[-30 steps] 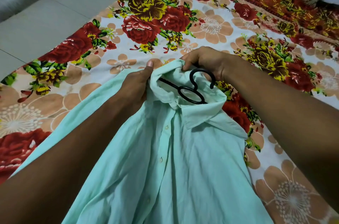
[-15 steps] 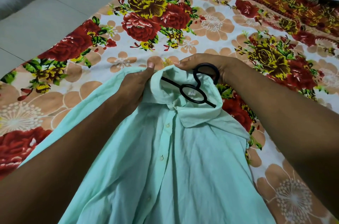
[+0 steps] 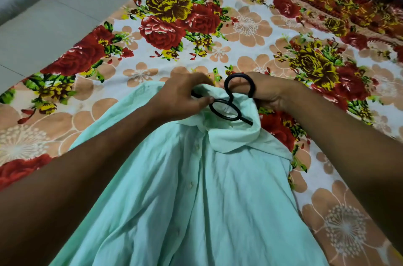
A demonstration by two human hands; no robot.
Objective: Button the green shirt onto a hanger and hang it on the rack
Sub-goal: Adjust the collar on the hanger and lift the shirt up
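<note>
The pale green cotton shirt (image 3: 196,189) is spread on the floral bedsheet (image 3: 246,25). At twelve o'clock, its collar is pinched by left fingers (image 3: 205,101); the right hand (image 3: 269,93) is closed behind the black plastic hanger (image 3: 231,102), which could slip out sideways if released.

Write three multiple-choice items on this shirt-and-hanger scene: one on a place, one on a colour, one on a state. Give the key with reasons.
1. Where does the hanger hook stick out?
A. From a sleeve
B. From the collar opening
C. From the bottom hem

2. What colour is the hanger?
A. White
B. Red
C. Black

3. How does the green shirt lie?
A. On the floral bedsheet, front up
B. Hanging on a rack
C. Folded into a square

Key: 1 B, the hook rises out of the collar between the left hand and right hand. 2 C, hook and loop are black. 3 A, the button placket faces up on the sheet.
</note>
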